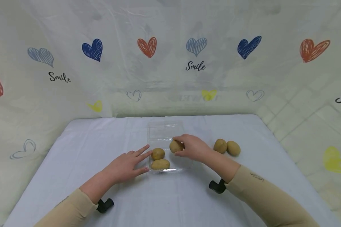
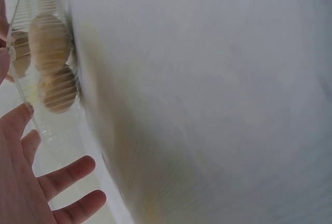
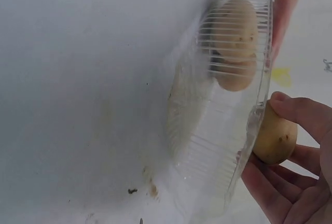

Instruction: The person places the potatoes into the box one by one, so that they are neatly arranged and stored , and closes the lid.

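Note:
A clear plastic box lies on the white cloth with its lid folded back, away from the person. Two potatoes, a rounder one and a longer one, sit in its left half. My right hand grips a third potato over the box's right half; the right wrist view has this potato at the rim between thumb and fingers. Fingers spread, my left hand rests its fingertips on the left rim. Ribbed walls partly veil the potatoes in both wrist views.
Two more potatoes, one touching the other, lie to the right of the box, beyond the right forearm. A white cloth covers the table. Behind it hangs a pale curtain printed with hearts.

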{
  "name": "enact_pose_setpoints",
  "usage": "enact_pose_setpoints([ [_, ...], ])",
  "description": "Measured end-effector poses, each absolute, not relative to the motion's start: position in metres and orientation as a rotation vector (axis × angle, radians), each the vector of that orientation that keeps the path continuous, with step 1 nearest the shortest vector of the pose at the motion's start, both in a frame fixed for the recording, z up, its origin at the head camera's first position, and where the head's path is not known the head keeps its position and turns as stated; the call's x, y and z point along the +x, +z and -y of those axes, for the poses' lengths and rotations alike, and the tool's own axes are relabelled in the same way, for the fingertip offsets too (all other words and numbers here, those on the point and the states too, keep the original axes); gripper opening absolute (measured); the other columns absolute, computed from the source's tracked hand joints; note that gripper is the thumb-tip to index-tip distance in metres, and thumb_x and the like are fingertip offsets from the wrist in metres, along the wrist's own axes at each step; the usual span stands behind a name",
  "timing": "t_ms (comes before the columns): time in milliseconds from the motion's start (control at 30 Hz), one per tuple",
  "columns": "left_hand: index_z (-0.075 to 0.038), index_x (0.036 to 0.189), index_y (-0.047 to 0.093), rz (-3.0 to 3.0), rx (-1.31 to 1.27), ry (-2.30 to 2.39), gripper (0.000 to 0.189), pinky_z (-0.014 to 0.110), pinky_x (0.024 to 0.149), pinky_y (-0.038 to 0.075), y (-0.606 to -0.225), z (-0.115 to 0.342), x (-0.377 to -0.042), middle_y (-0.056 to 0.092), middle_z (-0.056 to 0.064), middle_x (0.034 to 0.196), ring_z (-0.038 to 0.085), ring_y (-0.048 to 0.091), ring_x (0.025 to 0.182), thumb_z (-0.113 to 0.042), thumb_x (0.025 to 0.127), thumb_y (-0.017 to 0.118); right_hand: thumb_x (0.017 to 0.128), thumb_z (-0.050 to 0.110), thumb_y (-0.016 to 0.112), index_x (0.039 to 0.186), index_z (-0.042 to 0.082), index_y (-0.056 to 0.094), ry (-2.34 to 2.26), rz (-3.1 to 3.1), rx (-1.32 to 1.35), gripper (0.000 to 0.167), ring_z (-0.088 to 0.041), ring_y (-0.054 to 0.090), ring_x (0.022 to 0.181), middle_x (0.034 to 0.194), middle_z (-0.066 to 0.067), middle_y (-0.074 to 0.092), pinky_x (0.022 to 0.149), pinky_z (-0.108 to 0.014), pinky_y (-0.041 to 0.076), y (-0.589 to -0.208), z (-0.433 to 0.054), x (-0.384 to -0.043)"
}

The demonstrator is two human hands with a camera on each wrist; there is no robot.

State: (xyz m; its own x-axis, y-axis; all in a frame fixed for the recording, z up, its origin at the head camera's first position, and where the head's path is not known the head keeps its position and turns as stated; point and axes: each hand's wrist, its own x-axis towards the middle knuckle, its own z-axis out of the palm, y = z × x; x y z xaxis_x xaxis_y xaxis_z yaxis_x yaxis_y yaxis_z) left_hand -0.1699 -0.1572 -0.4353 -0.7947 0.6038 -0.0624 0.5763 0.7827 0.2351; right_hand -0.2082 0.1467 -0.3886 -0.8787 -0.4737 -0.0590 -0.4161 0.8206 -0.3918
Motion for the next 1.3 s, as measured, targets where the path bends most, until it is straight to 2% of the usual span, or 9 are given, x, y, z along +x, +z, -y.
enact_pose_setpoints([
  [333,-0.034,0.157,0.028,-2.839,0.945,0.316,0.072,0.05,0.1,0.044,-0.434,0.157,-0.17,0.014,-0.01,0.165,0.026,0.05,0.13,-0.069,0.096,0.042,0.084,0.03,0.08,0.135,0.01,0.062,-0.344,-2.795,-0.682,0.058,-0.017,0.059,0.1,0.118,-0.004,0.066,0.088,-0.034,0.049,-0.396,-0.126,-0.213],
  [467,-0.034,0.157,0.029,-2.835,0.954,0.318,0.074,0.05,0.1,0.045,-0.435,0.156,-0.169,0.015,-0.009,0.165,0.026,0.05,0.13,-0.072,0.095,0.038,0.084,0.03,0.08,0.134,0.009,0.062,-0.283,-2.78,-0.693,0.058,-0.019,0.06,0.106,0.122,-0.006,0.066,0.091,-0.036,0.048,-0.403,-0.124,-0.214],
  [633,-0.033,0.157,0.03,-2.835,0.958,0.321,0.075,0.05,0.1,0.045,-0.435,0.156,-0.169,0.015,-0.009,0.165,0.027,0.05,0.13,-0.074,0.094,0.036,0.084,0.031,0.08,0.134,0.008,0.062,-0.248,-2.78,-0.7,0.058,-0.02,0.061,0.104,0.12,-0.006,0.066,0.089,-0.036,0.048,-0.407,-0.121,-0.213],
  [833,-0.033,0.157,0.028,-2.838,0.957,0.314,0.073,0.05,0.098,0.046,-0.435,0.156,-0.169,0.015,-0.009,0.165,0.027,0.052,0.127,-0.07,0.095,0.041,0.086,0.035,0.078,0.137,0.008,0.059,-0.193,-2.776,-0.694,0.06,-0.021,0.06,0.111,0.124,-0.006,0.066,0.094,-0.037,0.048,-0.406,-0.118,-0.213],
  [967,-0.033,0.157,0.028,-2.835,0.953,0.312,0.072,0.051,0.099,0.045,-0.434,0.156,-0.17,0.015,-0.009,0.165,0.027,0.052,0.128,-0.068,0.096,0.044,0.088,0.031,0.077,0.137,0.007,0.059,-0.191,-2.763,-0.707,0.057,-0.021,0.06,0.113,0.126,-0.006,0.066,0.096,-0.037,0.047,-0.403,-0.118,-0.213],
  [1133,-0.033,0.158,0.028,-2.829,0.944,0.304,0.073,0.052,0.099,0.045,-0.433,0.156,-0.17,0.015,-0.009,0.166,0.029,0.052,0.129,-0.067,0.096,0.044,0.09,0.027,0.074,0.137,0.013,0.061,-0.173,-2.76,-0.767,0.051,-0.02,0.061,0.112,0.124,-0.004,0.067,0.095,-0.037,0.048,-0.401,-0.12,-0.212],
  [1300,-0.033,0.158,0.027,-2.824,0.943,0.312,0.072,0.052,0.099,0.045,-0.433,0.156,-0.17,0.014,-0.008,0.166,0.029,0.052,0.128,-0.066,0.096,0.045,0.091,0.029,0.074,0.135,0.018,0.062,-0.137,-2.779,-0.774,0.047,-0.018,0.061,0.108,0.12,0.0,0.068,0.094,-0.036,0.049,-0.402,-0.12,-0.211],
])
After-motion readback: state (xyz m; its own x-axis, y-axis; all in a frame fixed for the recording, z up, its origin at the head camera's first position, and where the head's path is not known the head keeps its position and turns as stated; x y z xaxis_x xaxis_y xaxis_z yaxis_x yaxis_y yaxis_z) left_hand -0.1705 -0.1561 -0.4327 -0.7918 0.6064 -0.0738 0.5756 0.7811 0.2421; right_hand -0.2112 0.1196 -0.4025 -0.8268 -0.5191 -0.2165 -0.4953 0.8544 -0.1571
